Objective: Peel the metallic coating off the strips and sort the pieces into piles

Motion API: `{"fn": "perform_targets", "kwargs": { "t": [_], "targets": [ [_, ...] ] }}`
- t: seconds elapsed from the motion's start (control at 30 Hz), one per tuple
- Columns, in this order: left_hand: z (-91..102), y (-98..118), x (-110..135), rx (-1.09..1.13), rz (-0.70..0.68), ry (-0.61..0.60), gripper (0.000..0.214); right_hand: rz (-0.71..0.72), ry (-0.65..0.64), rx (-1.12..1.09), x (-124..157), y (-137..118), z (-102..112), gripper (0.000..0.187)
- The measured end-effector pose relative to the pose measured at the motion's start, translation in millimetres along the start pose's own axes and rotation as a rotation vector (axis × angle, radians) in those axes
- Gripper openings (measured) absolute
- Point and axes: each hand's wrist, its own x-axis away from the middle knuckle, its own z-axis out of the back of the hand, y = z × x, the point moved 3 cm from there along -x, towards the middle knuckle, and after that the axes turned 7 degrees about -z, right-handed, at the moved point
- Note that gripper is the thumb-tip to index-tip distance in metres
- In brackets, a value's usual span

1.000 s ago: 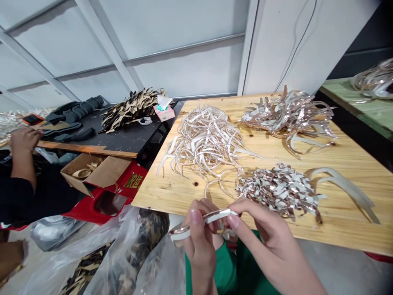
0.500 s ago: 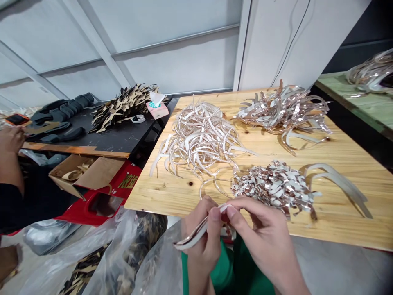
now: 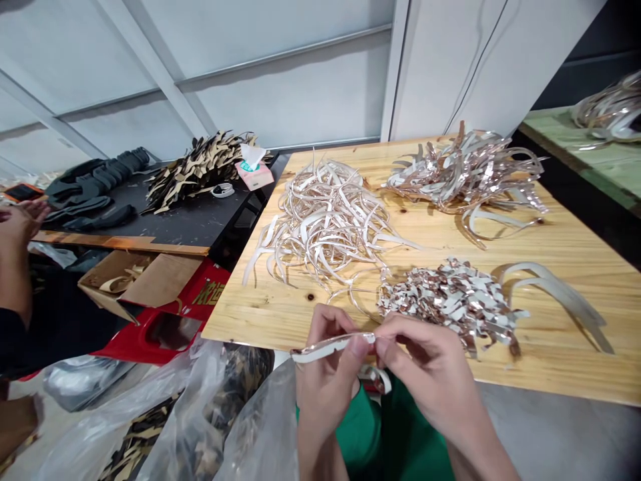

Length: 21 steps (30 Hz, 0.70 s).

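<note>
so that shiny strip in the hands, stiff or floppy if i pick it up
Fairly stiff but springy, I'd guess: the free end of the foil-faced strip sticks out past the left hand without drooping. The loose strips piled on the wooden board keep their curves, so it likely flexes and springs back. It looks thin, so probably light.

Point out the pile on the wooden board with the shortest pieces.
The chopped heap nearest the right hand: its pieces are short scraps, whereas the pale curled pile and the shiny pile behind it hold long strips.
</note>
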Motion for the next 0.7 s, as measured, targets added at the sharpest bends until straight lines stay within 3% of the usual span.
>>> {"fn": "perform_targets", "kwargs": {
  "t": [0.1,0.3,0.43,0.6,0.7],
  "targets": [
    [2.0,1,-3,0.059,-0.098,-0.116,0.017,-0.111,-0.1,-0.168,-1,5,-1,0.026],
    [7.6,-12,-6,0.106,-0.188,-0.127,0.017,-0.158,-0.176,-0.257,-2,8,-4,0.022],
    [3.8,-17,-4,0.147,-0.107,-0.106,0.026,-0.127,-0.201,-0.183,-3,8,0,0.017],
    [-1.9,-20,-3,0.128,0.097,-0.006,0.04,-0.021,-0.2,-0.068,-7,6,4,0.019],
    [-4.4,-18,-3,0.092,0.132,0.017,0.044,-0.007,-0.206,-0.058,-9,7,5,0.021]
  ]
}}
